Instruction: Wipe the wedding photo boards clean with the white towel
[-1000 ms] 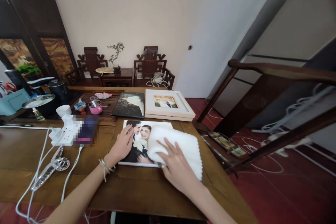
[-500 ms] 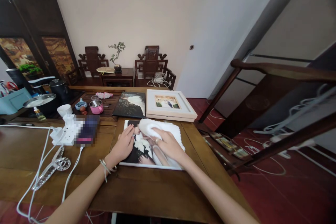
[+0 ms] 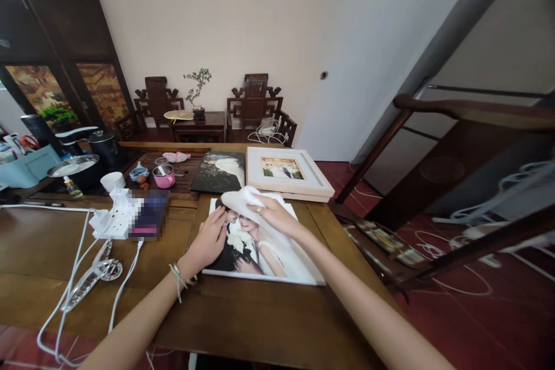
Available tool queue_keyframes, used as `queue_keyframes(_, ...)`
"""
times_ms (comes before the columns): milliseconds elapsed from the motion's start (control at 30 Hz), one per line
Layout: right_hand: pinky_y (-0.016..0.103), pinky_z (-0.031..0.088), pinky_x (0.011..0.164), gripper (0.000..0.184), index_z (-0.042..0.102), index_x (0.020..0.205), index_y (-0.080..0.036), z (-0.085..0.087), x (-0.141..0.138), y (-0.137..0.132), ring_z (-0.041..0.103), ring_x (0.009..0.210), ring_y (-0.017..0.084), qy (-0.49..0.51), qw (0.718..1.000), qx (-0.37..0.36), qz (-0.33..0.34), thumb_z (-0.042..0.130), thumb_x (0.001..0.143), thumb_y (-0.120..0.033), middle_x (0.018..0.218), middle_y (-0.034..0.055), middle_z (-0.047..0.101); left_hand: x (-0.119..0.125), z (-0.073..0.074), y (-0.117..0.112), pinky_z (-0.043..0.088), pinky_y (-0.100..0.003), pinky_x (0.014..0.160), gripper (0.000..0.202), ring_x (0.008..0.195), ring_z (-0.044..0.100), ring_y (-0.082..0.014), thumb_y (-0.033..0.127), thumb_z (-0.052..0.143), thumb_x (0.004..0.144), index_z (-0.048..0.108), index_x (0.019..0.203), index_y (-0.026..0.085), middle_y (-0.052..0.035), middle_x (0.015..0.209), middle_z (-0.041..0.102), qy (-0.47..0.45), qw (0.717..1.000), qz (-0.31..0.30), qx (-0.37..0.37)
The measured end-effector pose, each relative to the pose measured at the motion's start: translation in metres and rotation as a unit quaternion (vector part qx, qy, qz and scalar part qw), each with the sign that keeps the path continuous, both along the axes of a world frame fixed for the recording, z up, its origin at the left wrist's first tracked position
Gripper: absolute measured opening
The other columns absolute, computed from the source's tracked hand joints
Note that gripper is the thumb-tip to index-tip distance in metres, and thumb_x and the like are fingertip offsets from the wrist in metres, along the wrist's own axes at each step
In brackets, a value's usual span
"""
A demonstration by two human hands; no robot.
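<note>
Wiping of the photo print (image 3: 277, 263) is in progress — the print lies flat on the wooden table (image 3: 243, 324), near its front right corner. The left hand (image 3: 207, 243) is spread open, palm down, pressing on the print's left edge. The right hand (image 3: 275, 217) is closed on a bunched white cloth (image 3: 241, 199), which rests on the print's top edge above the 2 pictured heads.

Judgement: the cloth covers only the upper strip. The lower and right areas lie bare, and no mark on the surface tells wiped from unwiped, so the share done cannot be read.

Surroundings: 2 further pictures lie just beyond the print — a white framed picture (image 3: 288, 172) and a dark print (image 3: 219, 170). The frame sits just beside the cloth and limits forward strokes. To the left, apart from the print, lie a power strip (image 3: 115, 217), a phone (image 3: 150, 215) and trailing white cables (image 3: 87, 277). A pink pot (image 3: 163, 177), a white cup (image 3: 111, 180) and a kettle (image 3: 104, 147) stand farther back
</note>
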State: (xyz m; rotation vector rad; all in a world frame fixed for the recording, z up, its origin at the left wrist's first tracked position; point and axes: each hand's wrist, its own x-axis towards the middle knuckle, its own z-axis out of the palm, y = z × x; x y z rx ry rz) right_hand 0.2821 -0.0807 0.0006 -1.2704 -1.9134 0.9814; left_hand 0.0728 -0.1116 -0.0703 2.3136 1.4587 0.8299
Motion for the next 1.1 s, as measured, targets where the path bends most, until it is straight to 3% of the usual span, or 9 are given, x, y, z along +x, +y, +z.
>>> queue_keyframes(100,0.048,0.036,0.103,0.04,0.064,0.115,-0.018,-0.008,0.044,-0.003,0.052,0.12,0.031,-0.02,0.998,0.019,-0.053,0.049,0.083,-0.037,0.124,0.0099,0.063,0.0,0.0,0.0,0.03,-0.049,0.112,0.044,0.139,0.032,-0.0247,0.023,0.033,0.095,0.045,0.136,0.014,-0.0135,0.148,0.039,0.007,1.0,0.011,-0.013)
queue_keyframes(233,0.051,0.028,0.108,0.038,0.065,0.112,-0.016,-0.019,0.074,-0.029,0.046,0.127,0.033,-0.062,0.992,0.036,-0.1,0.047,0.08,-0.029,0.125,0.0123,0.062,0.0,-0.002,0.002,0.03,-0.047,0.112,0.042,0.138,0.035,-0.0224,0.024,0.032,0.095,0.047,0.134,0.016,-0.0117,0.146,0.043,-0.014,1.0,0.023,-0.004)
queue_keyframes(333,0.053,0.025,0.111,0.032,0.069,0.095,-0.019,-0.027,0.074,-0.075,0.043,0.129,0.032,-0.102,0.991,0.057,-0.06,0.05,0.07,-0.015,0.125,0.0098,0.062,0.0,-0.004,0.004,0.03,-0.045,0.113,0.042,0.137,0.037,-0.0211,0.025,0.032,0.095,0.047,0.134,0.018,-0.011,0.145,0.045,-0.029,0.999,0.022,0.008)
queue_keyframes(433,0.057,0.021,0.112,0.035,0.067,0.09,-0.019,-0.035,0.07,-0.128,0.026,0.139,0.03,-0.201,0.969,0.139,0.035,0.045,0.065,-0.007,0.146,0.0085,0.041,0.0,-0.005,0.005,0.03,-0.046,0.113,0.042,0.136,0.038,-0.0212,0.025,0.033,0.095,0.048,0.134,0.018,-0.0109,0.145,0.044,-0.032,0.999,0.024,0.013)
queue_keyframes(533,0.056,0.023,0.112,0.041,0.067,0.092,-0.022,-0.038,0.071,-0.158,0.024,0.14,0.03,-0.235,0.955,0.157,0.094,0.045,0.063,-0.004,0.148,0.005,0.037,-0.002,-0.004,0.004,0.029,-0.047,0.113,0.042,0.137,0.037,-0.0221,0.026,0.033,0.096,0.047,0.134,0.016,-0.0117,0.146,0.043,-0.024,1.0,0.019,0.007)
queue_keyframes(633,0.055,0.031,0.109,0.037,0.066,0.092,-0.022,-0.035,0.074,-0.147,0.029,0.138,0.032,-0.254,0.954,0.143,0.071,0.046,0.066,-0.006,0.146,0.0059,0.041,-0.004,-0.002,0.004,0.029,-0.049,0.113,0.042,0.138,0.035,-0.0225,0.029,0.033,0.096,0.047,0.134,0.017,-0.0117,0.146,0.042,-0.015,1.0,0.007,0.003)
queue_keyframes(900,0.053,0.031,0.107,0.038,0.059,0.113,-0.017,-0.025,0.073,-0.041,0.052,0.121,0.028,-0.238,0.955,0.177,-0.02,0.038,0.082,-0.011,0.12,0.0121,0.064,-0.007,0.0,0.005,0.032,-0.047,0.111,0.041,0.137,0.036,-0.0221,0.029,0.034,0.096,0.047,0.133,0.017,-0.0123,0.145,0.044,-0.005,1.0,0.007,0.009)
queue_keyframes(1000,0.054,0.023,0.111,0.038,0.061,0.11,-0.017,-0.029,0.069,-0.048,0.042,0.13,0.027,-0.239,0.953,0.186,-0.004,0.041,0.079,-0.008,0.124,0.0124,0.062,-0.007,-0.001,0.006,0.033,-0.046,0.111,0.041,0.136,0.038,-0.022,0.028,0.034,0.096,0.047,0.133,0.016,-0.0129,0.145,0.044,-0.004,1.0,0.005,0.02)
queue_keyframes(1100,0.054,0.016,0.113,0.039,0.063,0.104,-0.016,-0.032,0.065,-0.087,0.032,0.137,0.026,-0.251,0.949,0.189,0.024,0.044,0.072,-0.004,0.13,0.0156,0.057,-0.008,-0.002,0.007,0.031,-0.045,0.112,0.042,0.137,0.037,-0.0221,0.028,0.034,0.095,0.047,0.133,0.015,-0.0137,0.145,0.044,-0.002,1.0,0.003,0.025)
